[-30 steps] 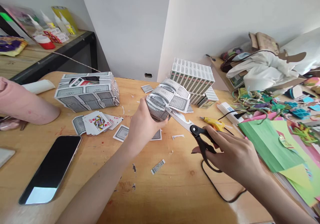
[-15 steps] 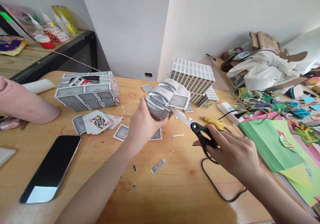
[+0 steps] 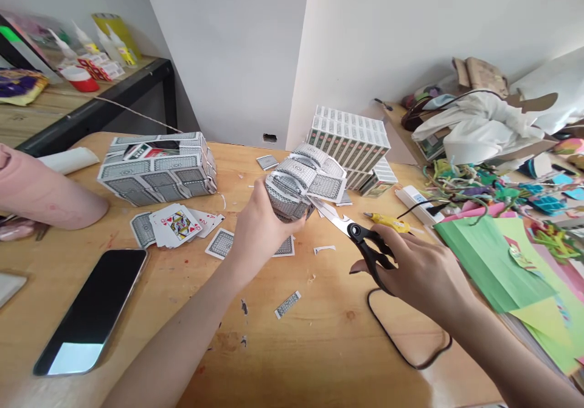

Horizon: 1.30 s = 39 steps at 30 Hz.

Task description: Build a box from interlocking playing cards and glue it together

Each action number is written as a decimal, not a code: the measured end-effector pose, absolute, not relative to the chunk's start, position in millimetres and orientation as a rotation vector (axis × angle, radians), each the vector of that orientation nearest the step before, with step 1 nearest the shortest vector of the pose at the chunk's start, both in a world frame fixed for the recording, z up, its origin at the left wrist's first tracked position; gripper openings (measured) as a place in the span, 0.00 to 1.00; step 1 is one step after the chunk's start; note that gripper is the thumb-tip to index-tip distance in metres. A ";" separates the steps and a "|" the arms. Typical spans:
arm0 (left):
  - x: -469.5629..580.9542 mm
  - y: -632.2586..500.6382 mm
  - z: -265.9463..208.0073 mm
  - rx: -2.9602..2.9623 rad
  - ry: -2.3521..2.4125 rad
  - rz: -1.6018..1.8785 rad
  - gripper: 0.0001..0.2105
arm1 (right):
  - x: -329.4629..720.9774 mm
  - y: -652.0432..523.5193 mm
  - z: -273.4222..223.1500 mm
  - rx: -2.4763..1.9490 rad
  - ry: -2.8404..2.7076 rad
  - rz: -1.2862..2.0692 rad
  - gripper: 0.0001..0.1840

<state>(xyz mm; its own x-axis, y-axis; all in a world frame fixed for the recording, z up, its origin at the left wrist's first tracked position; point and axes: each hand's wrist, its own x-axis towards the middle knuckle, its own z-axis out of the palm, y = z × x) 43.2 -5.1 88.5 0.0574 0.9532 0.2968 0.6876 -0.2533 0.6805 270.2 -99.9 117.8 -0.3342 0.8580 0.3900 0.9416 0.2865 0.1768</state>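
My left hand grips a small box covered in playing cards, holding it above the table with one card jutting out on its right side. My right hand is closed round the black handles of a pair of scissors. The blades point up and left and meet the box at the base of the jutting card. Below the box, face-down playing cards lie partly behind my left wrist. A cut card strip and paper scraps rest nearer to me.
A larger card-covered box stands left, behind a fanned pile of cards. A phone and pink cylinder are at left. Stacked card packs stand behind. A yellow glue gun, power strip and coloured paper lie right.
The scissor handles have drawn a little closer together in my right hand, with the blades still at the jutting card. My left hand keeps its grip on the box.
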 end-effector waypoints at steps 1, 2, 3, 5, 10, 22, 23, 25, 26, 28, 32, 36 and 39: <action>43.6 -5.5 88.8 1.995 1.639 1.025 0.37 | 270.8 -100.2 117.1 -1.684 -2.359 -0.545 0.28; 43.9 -5.8 88.9 2.006 1.634 1.027 0.37 | 271.0 -100.5 116.5 -1.703 -2.383 -0.524 0.29; 44.3 -6.0 89.0 2.015 1.631 1.028 0.37 | 270.7 -100.7 116.3 -1.718 -2.406 -0.492 0.29; 44.7 -6.2 88.6 2.025 1.630 1.028 0.37 | 269.1 -100.9 117.3 -1.737 -2.437 -0.435 0.29; 43.9 -5.2 86.6 2.026 1.632 0.993 0.37 | 261.7 -98.5 125.1 -1.720 -2.479 -0.454 0.34; 45.5 -7.7 89.5 1.955 1.653 1.038 0.37 | 261.7 -98.6 121.2 -1.680 -2.407 -0.748 0.28; 45.8 -7.9 89.2 1.950 1.656 1.039 0.37 | 261.4 -98.9 121.4 -1.681 -2.407 -0.777 0.28; 46.4 -8.1 88.7 1.942 1.658 1.043 0.37 | 260.6 -99.1 122.0 -1.683 -2.405 -0.815 0.28; 46.6 -8.2 88.4 1.940 1.658 1.046 0.37 | 260.2 -99.1 122.3 -1.683 -2.401 -0.828 0.28; 46.7 -8.2 88.1 1.941 1.662 1.050 0.37 | 259.7 -98.5 123.1 -1.677 -2.395 -0.849 0.27; 46.1 -7.5 87.2 1.942 1.691 1.044 0.38 | 259.7 -96.2 123.9 -1.647 -2.395 -0.878 0.25; 45.3 -7.0 86.7 1.930 1.694 1.043 0.37 | 261.2 -93.3 123.1 -1.631 -2.365 -0.897 0.22; 45.5 -7.3 86.6 1.924 1.700 1.038 0.37 | 264.3 -91.7 122.1 -1.626 -2.354 -0.929 0.21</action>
<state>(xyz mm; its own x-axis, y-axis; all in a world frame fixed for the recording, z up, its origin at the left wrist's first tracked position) 45.5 -7.3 86.6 0.0005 0.9602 0.2795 0.6874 -0.2033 0.6972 264.3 -91.7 122.1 -0.4094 0.8010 0.4367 0.8834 0.2284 0.4092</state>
